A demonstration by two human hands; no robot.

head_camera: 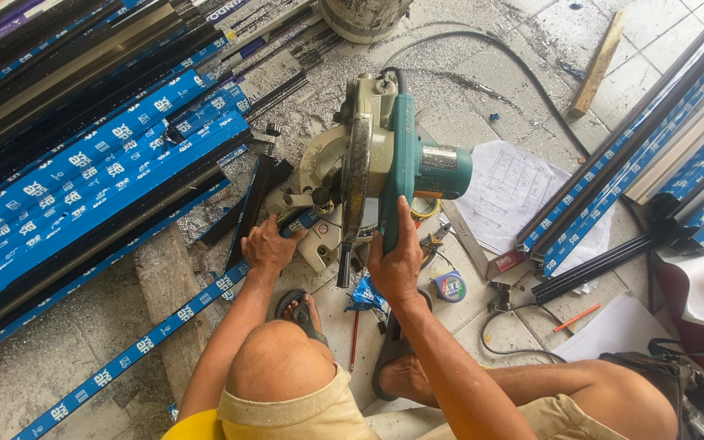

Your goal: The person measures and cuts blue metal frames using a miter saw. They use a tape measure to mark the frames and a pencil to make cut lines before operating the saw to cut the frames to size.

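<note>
**Both hands at a teal chop saw on a workshop floor**

Head view. A teal and grey miter saw [376, 163] stands on the tiled floor in the upper middle of the frame, with its round blade guard facing the viewer and its black power cord [499, 57] looping away toward the upper right. The right hand [397, 257] is just below the saw's centre, its fingers wrapped closed around the teal handle and the thumb lying up along it. The left hand [268, 244] sits left of centre, palm down, fingers bent and slightly spread, pressing on a long blue-taped strip [156, 330] where it meets the saw's base. That strip runs diagonally from the saw down to the lower left corner of the frame.

A large stack of blue-wrapped and black profiles [83, 163] fills the upper left, lying on a floor strewn with metal shavings. More profiles [653, 155] lean across the upper right. A sheet of paper with drawings [515, 191] lies right of the saw, and a small round tape measure [450, 287] sits just right of the right wrist. An orange pencil [577, 318] lies further right, near white sheets. A wooden plank [169, 285] rests under the strip at lower left. The person's knees and sandalled feet occupy the bottom centre.
</note>
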